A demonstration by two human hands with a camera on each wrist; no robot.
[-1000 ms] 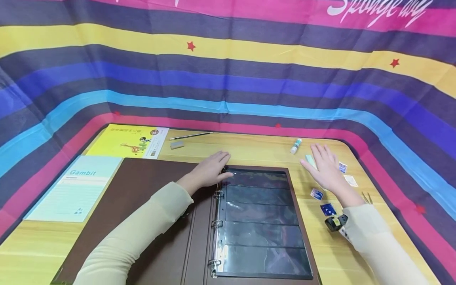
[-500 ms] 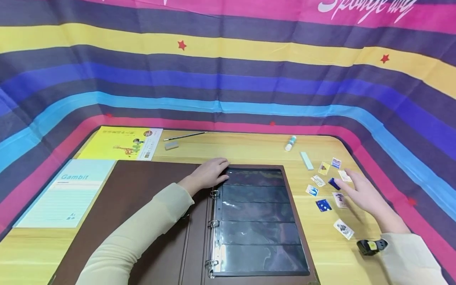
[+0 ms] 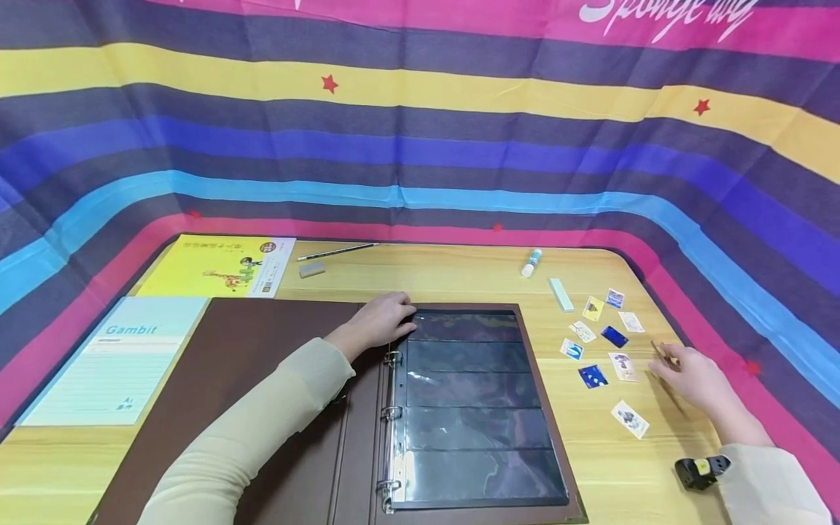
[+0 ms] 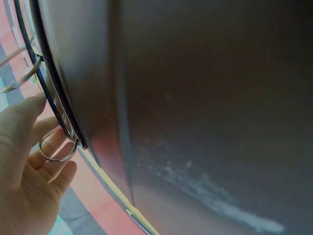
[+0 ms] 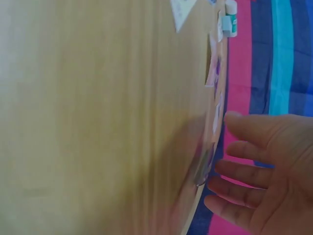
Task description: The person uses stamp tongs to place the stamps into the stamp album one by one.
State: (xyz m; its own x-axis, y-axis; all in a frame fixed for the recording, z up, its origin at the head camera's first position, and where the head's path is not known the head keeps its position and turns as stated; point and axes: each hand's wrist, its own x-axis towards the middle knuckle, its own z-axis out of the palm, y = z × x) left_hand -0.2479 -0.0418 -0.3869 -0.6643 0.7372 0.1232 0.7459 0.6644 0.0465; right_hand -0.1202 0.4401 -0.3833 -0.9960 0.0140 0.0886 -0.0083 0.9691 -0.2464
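Observation:
An open brown ring binder [image 3: 289,343] holds a black pocket page [image 3: 482,430]. My left hand [image 3: 377,321] rests at the binder's top edge by the upper ring [image 4: 58,160]; its fingers are loosely bent, and the thumb is near the page's edge. To the right lie several small stamps, among them a dark blue stamp [image 3: 615,336], a yellow stamp [image 3: 593,308] and a grey-and-white stamp [image 3: 631,419]. My right hand [image 3: 695,379] is low over the table at the tweezers [image 5: 203,166], right of the stamps. In the right wrist view its fingers are spread and relaxed, apart from the tweezers.
A pale green strip [image 3: 561,294] and a glue stick [image 3: 532,262] lie behind the stamps. At the back left are a pencil [image 3: 337,251], a grey eraser [image 3: 311,270], a yellow book [image 3: 210,266] and a Gambit notebook [image 3: 114,364]. A striped cloth [image 3: 420,146] rises behind the table.
My right hand has moved from above the far stamps toward me and to the right, down to the tweezers, uncovering the stamps. My left hand stays at the binder's top edge.

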